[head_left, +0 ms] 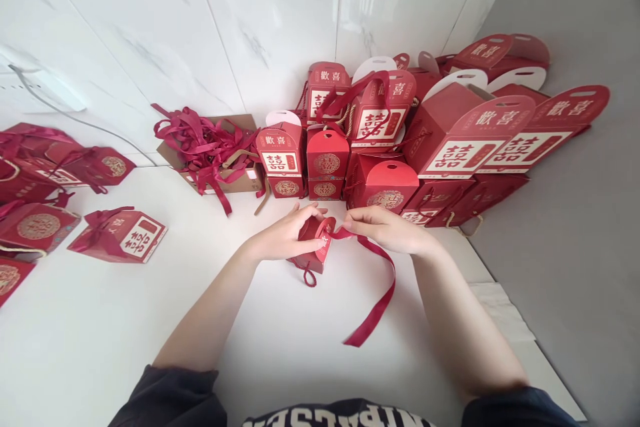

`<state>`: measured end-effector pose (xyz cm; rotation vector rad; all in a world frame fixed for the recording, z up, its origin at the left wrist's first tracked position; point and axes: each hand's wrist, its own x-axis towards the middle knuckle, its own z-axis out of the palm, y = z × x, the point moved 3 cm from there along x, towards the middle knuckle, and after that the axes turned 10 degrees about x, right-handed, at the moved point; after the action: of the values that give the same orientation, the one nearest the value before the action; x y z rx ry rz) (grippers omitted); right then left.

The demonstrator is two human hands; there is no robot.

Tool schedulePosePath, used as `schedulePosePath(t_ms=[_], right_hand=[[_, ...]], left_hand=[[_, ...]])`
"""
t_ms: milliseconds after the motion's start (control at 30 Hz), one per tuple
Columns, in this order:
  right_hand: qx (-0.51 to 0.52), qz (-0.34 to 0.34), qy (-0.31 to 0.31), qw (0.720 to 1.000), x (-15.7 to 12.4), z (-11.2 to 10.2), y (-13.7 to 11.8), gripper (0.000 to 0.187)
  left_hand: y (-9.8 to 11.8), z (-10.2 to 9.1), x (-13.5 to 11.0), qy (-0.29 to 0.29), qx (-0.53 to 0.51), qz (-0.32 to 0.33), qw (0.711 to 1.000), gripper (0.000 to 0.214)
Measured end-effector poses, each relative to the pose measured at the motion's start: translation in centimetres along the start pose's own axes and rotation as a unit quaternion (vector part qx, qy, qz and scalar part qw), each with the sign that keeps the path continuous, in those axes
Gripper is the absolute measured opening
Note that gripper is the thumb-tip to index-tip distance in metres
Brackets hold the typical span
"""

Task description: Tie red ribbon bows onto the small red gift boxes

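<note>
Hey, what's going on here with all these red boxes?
A person at a white counter holds a small red gift box in their left hand, while their right hand pinches a red ribbon beside it. Red boxes printed with double-happiness characters are piled against the wall, beside a cardboard tray of tangled ribbons.

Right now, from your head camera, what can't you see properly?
In the head view:
Most of the small red gift box: the left hand covers it.
Where the red ribbon meets the box: the right hand hides it.
Inside the brown cardboard box: the tangled ribbons cover it.
The back of the stacked red gift boxes: front boxes hide it.
The red boxes at the left edge: the picture cuts them off.
</note>
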<state>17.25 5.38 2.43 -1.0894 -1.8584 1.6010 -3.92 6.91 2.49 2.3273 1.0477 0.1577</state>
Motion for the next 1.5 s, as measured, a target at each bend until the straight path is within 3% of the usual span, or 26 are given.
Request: schedulePosePath(t_ms=[100, 233, 400, 667, 933, 1200, 1400, 1500], right_hand=[[-0.029, -0.009, 0.006, 1.0, -0.8, -0.3, -0.8, 0.041], [-0.083, -0.006, 0.004, 0.997, -1.8, -0.3, -1.8, 0.037], [-0.127, -0.034, 0.01, 0.991, -2.3, 0.1, -2.8, 0.035], [-0.155, -0.021, 0.105, 0.982, -1.8, 0.3, -2.6, 0.034], [-0.114, 0.027, 0.14, 0.983, -1.3, 0.2, -2.0, 0.033], [-0.165, -0.004, 0.167, 0.972, -1.7, -0.4, -2.1, 0.035], [-0.083, -0.014, 0.19, 0.978, -1.5, -0.8, -1.8, 0.027], [-0.075, -0.02, 0.195, 0.978, -1.2, -0.8, -1.6, 0.022]], left_hand=[[0.2, -0.3, 0.0, -0.009, -0.01, 0.017, 1.0, 0.027], [0.7, -0.3, 0.0, -0.024, 0.008, 0.056, 0.998, 0.029], [1.1, -0.5, -0.1, -0.018, 0.012, 0.059, 0.998, 0.028], [1.4, -0.8, -0.5, 0.003, -0.006, 0.058, 0.998, 0.022], [1.4, -0.6, -0.3, 0.052, -0.014, 0.017, 0.998, 0.028], [1.9, -0.2, -0.2, 0.063, 0.004, 0.017, 0.998, 0.031], [2.1, 0.1, -0.2, 0.085, -0.031, 0.018, 0.996, 0.031], [1.8, 0.3, 0.0, 0.098, -0.055, -0.012, 0.994, 0.03]])
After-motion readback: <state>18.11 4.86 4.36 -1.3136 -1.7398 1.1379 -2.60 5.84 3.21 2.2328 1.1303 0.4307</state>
